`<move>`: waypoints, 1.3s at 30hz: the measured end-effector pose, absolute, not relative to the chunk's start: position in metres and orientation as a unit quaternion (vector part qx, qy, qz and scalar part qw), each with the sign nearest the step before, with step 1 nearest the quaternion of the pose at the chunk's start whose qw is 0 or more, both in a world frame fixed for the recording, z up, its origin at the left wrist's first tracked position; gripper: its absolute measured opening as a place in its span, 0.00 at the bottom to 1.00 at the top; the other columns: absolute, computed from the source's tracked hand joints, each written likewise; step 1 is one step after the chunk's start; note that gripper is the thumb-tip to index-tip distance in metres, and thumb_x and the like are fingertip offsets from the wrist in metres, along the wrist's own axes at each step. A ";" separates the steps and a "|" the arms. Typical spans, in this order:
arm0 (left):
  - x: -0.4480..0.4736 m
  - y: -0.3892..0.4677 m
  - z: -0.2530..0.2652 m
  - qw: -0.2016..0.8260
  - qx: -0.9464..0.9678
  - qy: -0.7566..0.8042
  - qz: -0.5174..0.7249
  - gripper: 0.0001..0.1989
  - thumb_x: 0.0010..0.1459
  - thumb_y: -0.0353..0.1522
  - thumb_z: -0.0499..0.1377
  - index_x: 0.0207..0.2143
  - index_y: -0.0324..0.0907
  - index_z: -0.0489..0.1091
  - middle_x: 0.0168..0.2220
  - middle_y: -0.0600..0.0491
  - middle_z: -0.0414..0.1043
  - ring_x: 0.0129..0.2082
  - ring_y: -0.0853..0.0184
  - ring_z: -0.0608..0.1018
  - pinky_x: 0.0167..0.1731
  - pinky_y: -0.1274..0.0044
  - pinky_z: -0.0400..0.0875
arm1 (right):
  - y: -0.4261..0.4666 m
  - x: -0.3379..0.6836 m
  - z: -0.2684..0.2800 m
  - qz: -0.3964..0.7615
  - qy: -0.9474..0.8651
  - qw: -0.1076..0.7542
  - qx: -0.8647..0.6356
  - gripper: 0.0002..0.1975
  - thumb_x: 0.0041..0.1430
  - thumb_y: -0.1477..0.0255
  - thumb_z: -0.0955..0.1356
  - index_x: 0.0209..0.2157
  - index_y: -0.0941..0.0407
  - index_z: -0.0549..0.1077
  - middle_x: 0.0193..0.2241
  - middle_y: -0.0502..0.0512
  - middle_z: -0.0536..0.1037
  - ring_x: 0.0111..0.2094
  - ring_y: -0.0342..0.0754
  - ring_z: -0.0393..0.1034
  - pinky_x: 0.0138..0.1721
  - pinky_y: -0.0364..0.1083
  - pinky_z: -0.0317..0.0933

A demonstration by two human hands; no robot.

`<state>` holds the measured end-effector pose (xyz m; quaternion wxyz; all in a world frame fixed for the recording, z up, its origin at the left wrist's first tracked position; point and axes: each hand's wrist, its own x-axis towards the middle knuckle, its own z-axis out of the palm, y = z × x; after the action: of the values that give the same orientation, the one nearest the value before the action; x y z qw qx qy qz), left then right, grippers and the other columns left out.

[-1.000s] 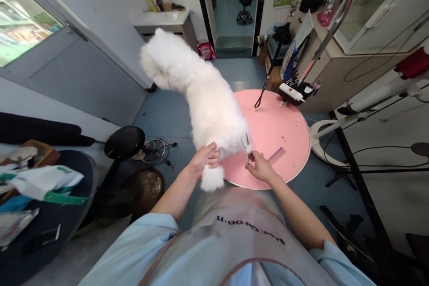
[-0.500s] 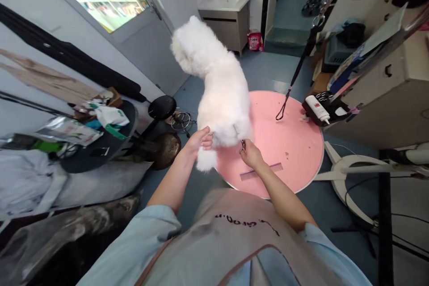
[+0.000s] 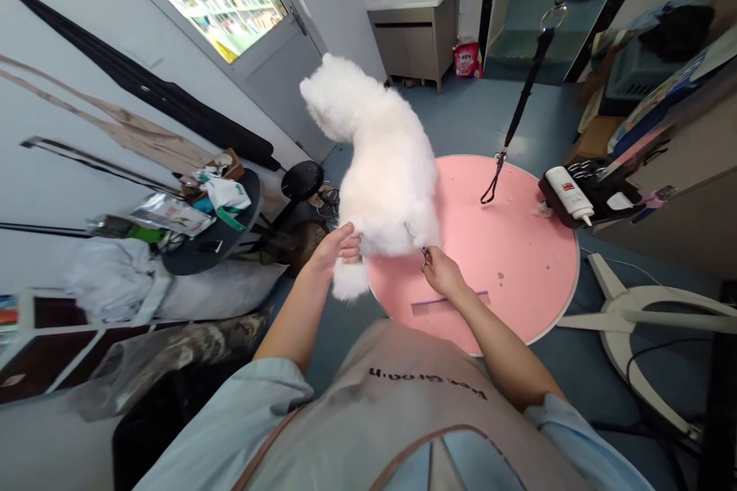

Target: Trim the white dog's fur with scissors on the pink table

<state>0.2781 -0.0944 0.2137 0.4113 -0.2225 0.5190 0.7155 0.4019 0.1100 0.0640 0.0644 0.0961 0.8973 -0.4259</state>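
A fluffy white dog [image 3: 391, 161] stands at the left side of a round pink grooming table [image 3: 518, 245], its rear toward me and its head turned left. My left hand [image 3: 339, 245] is closed around the dog's leg or tail at the rear left; a tuft of white fur [image 3: 350, 280] hangs below the fingers. In my right hand [image 3: 442, 270] is a pair of scissors [image 3: 424, 255], its blades against the fur of the right hindquarter. A purple-backed comb [image 3: 429, 308] lies on the table beneath my right forearm.
A black grooming loop [image 3: 521, 103] hangs over the table. At the right edge sits a black tool holder [image 3: 610, 199] with a white bottle [image 3: 570, 196]. To the left are a black stool [image 3: 302, 180] and a small cluttered dark table [image 3: 242, 226]. A sink cabinet [image 3: 414, 38] stands behind.
My view has shifted, so the surroundings sit differently in the frame. The dog's head has turned slightly. Both hands keep their hold, and the scissors stay at the right hindquarter.
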 end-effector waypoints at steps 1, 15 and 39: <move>0.279 -0.094 0.214 0.410 -0.226 0.520 0.714 0.25 0.70 0.35 0.39 0.20 0.36 0.56 0.15 0.63 0.40 0.08 0.79 0.47 0.09 0.85 0.44 | 0.112 0.406 0.061 -0.434 0.894 0.069 0.089 0.09 0.59 0.77 0.61 0.42 0.56 0.65 0.38 0.57 0.75 0.33 0.48 0.67 0.31 0.45 0.51; 0.286 -0.093 0.221 0.381 -0.241 0.534 0.716 0.27 0.70 0.35 0.38 0.20 0.35 0.60 0.15 0.63 0.38 0.08 0.79 0.45 0.09 0.84 0.43 | 0.129 0.393 0.067 -0.424 0.898 0.099 0.057 0.11 0.58 0.77 0.60 0.43 0.56 0.65 0.38 0.58 0.75 0.33 0.50 0.68 0.31 0.46 0.51; 0.281 -0.093 0.218 0.380 -0.242 0.526 0.721 0.23 0.70 0.35 0.40 0.23 0.36 0.59 0.15 0.63 0.41 0.08 0.79 0.48 0.09 0.85 0.44 | 0.153 0.379 0.055 -0.542 0.831 0.124 0.025 0.12 0.50 0.74 0.64 0.39 0.54 0.63 0.29 0.47 0.69 0.29 0.46 0.64 0.32 0.44 0.56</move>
<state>0.2813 -0.0932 0.2177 0.3805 -0.2424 0.5257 0.7212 0.3787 0.1533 0.0550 0.1240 0.0245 0.8311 -0.5416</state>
